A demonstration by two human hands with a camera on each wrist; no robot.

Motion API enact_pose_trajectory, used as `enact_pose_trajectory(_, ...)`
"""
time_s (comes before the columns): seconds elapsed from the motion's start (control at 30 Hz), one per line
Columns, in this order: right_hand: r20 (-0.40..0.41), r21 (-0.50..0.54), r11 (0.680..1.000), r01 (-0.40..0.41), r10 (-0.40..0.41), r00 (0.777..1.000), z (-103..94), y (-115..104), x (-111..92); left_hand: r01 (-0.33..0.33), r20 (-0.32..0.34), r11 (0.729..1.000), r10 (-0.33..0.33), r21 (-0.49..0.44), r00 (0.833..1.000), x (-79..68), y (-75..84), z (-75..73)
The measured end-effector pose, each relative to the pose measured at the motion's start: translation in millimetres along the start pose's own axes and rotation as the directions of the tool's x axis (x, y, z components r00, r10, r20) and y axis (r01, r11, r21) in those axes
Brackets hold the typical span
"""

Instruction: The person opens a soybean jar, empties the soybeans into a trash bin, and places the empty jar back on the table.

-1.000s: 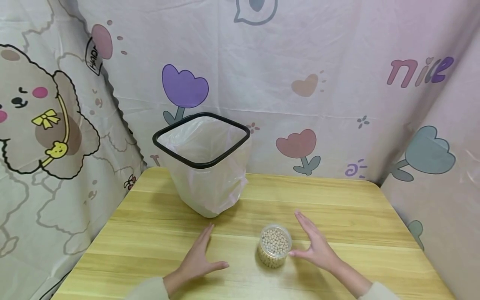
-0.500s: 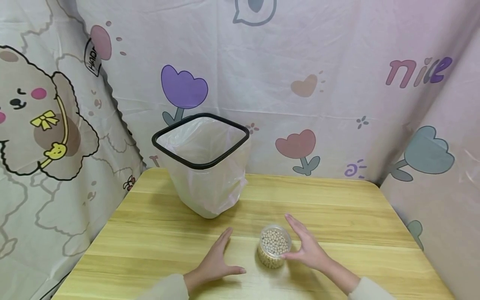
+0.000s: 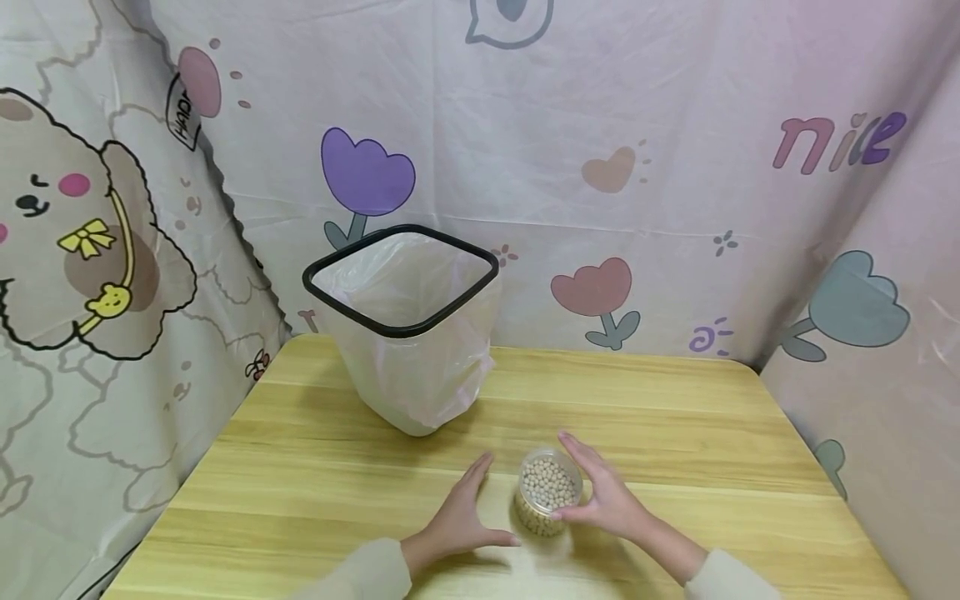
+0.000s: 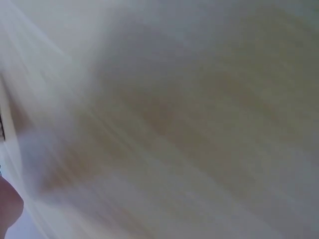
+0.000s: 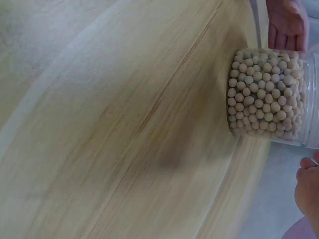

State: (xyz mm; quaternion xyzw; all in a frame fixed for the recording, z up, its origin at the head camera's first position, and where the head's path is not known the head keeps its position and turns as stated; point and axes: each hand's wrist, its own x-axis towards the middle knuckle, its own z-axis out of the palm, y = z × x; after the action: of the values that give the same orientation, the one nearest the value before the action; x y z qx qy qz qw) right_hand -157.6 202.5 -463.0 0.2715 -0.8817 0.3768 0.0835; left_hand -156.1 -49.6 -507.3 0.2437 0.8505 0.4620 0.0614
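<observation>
A clear round jar (image 3: 534,518) filled with small beige balls stands upright on the wooden table (image 3: 660,400). My right hand (image 3: 609,502) is at its right side, thumb and fingers spread around it. In the right wrist view the jar (image 5: 266,94) shows from the side, with a gap to the nearby fingertips (image 5: 306,191). To the left of the jar is my left hand (image 3: 457,518), thumb and fingers apart, with nothing held and a small gap to the jar. The left wrist view is mostly blurred tabletop, with one fingertip (image 4: 9,204) at its edge.
Behind and to the left of the jar stands a bin (image 3: 420,379) with a black rim and a pale plastic liner, its top uncovered. A printed cloth (image 3: 525,142) hangs along the back and sides of the table.
My left hand has moved right toward the jar. My right hand has shifted left, bringing its thumb and fingers closer around the jar. The jar and bin have stayed put.
</observation>
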Motion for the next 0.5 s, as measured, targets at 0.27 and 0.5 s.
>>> enact_pose_trajectory(0.27,0.038,0.018,1.0,-0.013,0.012,0.999,3.6,-1.2,2.5,-0.027,0.007,1.0,0.027,0.004,1.0,12.1,6.0,16.5)
enact_pose_trajectory(0.5,0.053,0.007,1.0,0.01,-0.01,0.999,5.7,-2.3,5.3,-0.12,-0.002,0.99,0.12,-0.068,0.993,23.7,8.4,34.2)
